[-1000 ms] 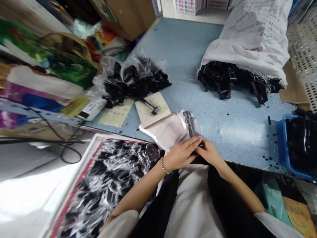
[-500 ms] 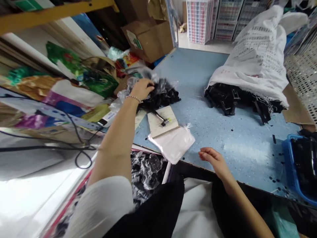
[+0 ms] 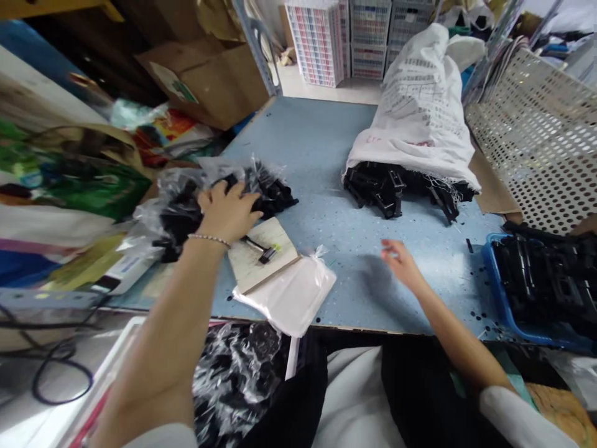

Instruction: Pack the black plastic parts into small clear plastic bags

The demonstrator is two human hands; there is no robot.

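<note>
My left hand [image 3: 227, 210] lies on a heap of clear bags filled with black plastic parts [image 3: 186, 205] at the left of the blue table [image 3: 317, 149]; its fingers are spread over the bags. My right hand [image 3: 400, 261] hovers above the table's middle, motion-blurred, with loosely parted fingers and nothing in it. A stack of empty clear bags [image 3: 291, 292] lies near the front edge between my hands, beside a cardboard piece [image 3: 261, 255] with a small black clip on it.
A white woven sack [image 3: 420, 112] spills black parts [image 3: 387, 183] at the back right. A blue basket [image 3: 536, 286] of black parts stands at the right edge. A box of bagged parts [image 3: 233, 373] sits below the front edge; cartons and clutter crowd the left.
My hands parted from a bagged part at the front edge. My left hand took it to the heap on the left and stays there. My right hand moved up and out over the table.
</note>
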